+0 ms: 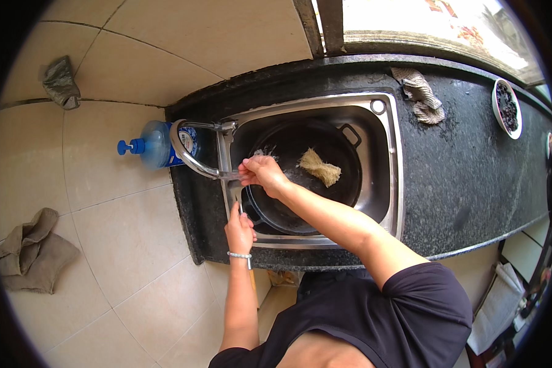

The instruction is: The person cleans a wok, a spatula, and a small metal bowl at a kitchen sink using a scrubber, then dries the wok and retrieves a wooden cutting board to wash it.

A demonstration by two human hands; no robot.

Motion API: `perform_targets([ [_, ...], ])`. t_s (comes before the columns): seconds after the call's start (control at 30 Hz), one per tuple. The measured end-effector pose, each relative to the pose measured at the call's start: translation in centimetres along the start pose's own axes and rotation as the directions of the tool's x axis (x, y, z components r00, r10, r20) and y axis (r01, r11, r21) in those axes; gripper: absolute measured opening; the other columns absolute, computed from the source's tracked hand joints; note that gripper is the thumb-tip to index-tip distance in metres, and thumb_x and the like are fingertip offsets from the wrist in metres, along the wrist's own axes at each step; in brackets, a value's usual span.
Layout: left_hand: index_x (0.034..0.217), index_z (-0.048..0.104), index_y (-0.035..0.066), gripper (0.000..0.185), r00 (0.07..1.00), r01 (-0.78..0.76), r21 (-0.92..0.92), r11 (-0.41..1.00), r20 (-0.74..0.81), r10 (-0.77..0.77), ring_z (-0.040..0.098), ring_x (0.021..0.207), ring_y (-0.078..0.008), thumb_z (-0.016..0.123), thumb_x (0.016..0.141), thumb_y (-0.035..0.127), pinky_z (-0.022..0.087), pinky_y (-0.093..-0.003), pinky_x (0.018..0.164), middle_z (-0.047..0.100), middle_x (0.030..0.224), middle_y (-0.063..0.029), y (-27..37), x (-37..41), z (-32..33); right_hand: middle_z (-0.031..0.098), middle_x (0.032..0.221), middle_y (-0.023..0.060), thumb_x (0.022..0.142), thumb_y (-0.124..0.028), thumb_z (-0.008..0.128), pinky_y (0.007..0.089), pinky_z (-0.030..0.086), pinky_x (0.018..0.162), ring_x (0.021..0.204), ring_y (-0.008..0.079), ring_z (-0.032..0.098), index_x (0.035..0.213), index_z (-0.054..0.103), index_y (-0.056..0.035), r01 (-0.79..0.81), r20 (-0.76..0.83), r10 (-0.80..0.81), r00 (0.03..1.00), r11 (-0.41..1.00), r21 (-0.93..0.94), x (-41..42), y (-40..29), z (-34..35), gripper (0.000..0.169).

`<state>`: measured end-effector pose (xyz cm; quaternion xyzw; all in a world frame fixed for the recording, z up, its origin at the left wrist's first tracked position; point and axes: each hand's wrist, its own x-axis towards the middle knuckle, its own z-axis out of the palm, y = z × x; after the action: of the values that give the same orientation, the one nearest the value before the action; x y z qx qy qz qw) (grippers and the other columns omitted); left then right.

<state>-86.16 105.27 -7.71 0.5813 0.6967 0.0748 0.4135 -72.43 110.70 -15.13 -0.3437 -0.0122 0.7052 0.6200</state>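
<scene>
My left hand [240, 232], a beaded bracelet at its wrist, grips a long metal utensil with a yellowish handle [254, 287]. The handle runs back beside my forearm; the utensil's head is mostly hidden. Under the spout of the chrome faucet [188, 158], my right hand [263, 174] has its fingers curled in the running water; whether it touches the utensil cannot be told. Below both hands, a large black two-handled pan [299, 216] lies in the stainless steel sink [381, 184]. A tan fibrous scrubber [320, 167] rests inside the pan.
A blue pump bottle [156, 142] stands behind the faucet. On the black stone counter [469, 184] are a crumpled cloth [421, 94] and a white bowl of dark pieces [507, 108]. Two cloths, one grey [60, 83] and one brown [37, 253], hang on the tiled wall.
</scene>
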Motion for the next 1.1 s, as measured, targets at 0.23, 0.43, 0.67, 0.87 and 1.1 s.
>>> perform_targets([
  [0.23,0.082,0.052,0.011,0.016,0.674,0.731,-0.621,0.282,0.722,-0.157,0.037,0.041,-0.0061,0.044,0.092,0.021,0.031,-0.0192,0.035,0.038,0.052,0.0045,-2.5,6.3,3.6,0.060,0.071,0.0069,0.086,-0.015,0.055,0.0257,0.049,0.054,0.062,0.0146,0.058,0.085,0.058,0.0005,0.085,-0.002,-0.086,0.996,0.982,-0.170,0.8,1.3,-1.2,0.016],
  [0.43,0.076,0.046,0.012,0.016,0.795,0.596,-0.790,-0.144,0.606,-0.032,0.044,0.056,-0.0091,0.045,0.091,0.018,0.041,-0.0189,0.049,0.041,0.067,0.0017,-2.1,12.5,8.3,0.056,0.062,0.0041,0.085,-0.018,0.055,0.0240,0.044,0.044,0.052,0.0115,0.053,0.078,0.057,-0.0024,0.057,-0.033,-0.064,0.997,0.981,-0.183,0.1,1.2,-0.3,0.017],
  [0.67,0.099,0.042,0.001,0.013,0.663,0.595,-0.602,-0.532,0.742,-0.098,0.049,0.084,-0.0215,0.043,0.090,0.011,0.048,-0.0264,0.064,0.042,0.102,-0.0148,-1.1,16.4,10.7,0.061,0.068,0.0120,0.079,-0.028,0.053,0.0357,0.044,0.065,0.065,0.0287,0.060,0.073,0.060,-0.0054,0.578,0.368,-0.495,0.787,0.383,-0.721,-2.1,1.1,0.7,0.024],
  [0.87,0.105,0.042,0.000,0.018,0.642,0.614,-0.608,-0.504,0.755,-0.129,0.051,0.088,-0.0217,0.042,0.090,0.010,0.049,-0.0273,0.066,0.045,0.108,-0.0154,-2.5,14.9,11.2,0.059,0.064,0.0095,0.080,-0.026,0.057,0.0338,0.045,0.059,0.058,0.0224,0.059,0.072,0.059,-0.0035,0.477,0.302,-0.369,0.879,0.659,-0.582,-2.6,2.3,0.6,0.024],
  [1.1,0.096,0.048,0.010,0.010,0.763,0.646,-0.760,0.073,0.637,-0.115,0.050,0.070,-0.0098,0.042,0.092,0.017,0.044,-0.0218,0.056,0.050,0.087,-0.0005,-4.8,10.8,9.8,0.057,0.064,0.0046,0.085,-0.022,0.054,0.0229,0.046,0.047,0.053,0.0112,0.054,0.076,0.057,-0.0027,-0.134,-0.175,0.118,0.977,0.987,-0.086,-1.0,4.0,-2.0,0.021],
])
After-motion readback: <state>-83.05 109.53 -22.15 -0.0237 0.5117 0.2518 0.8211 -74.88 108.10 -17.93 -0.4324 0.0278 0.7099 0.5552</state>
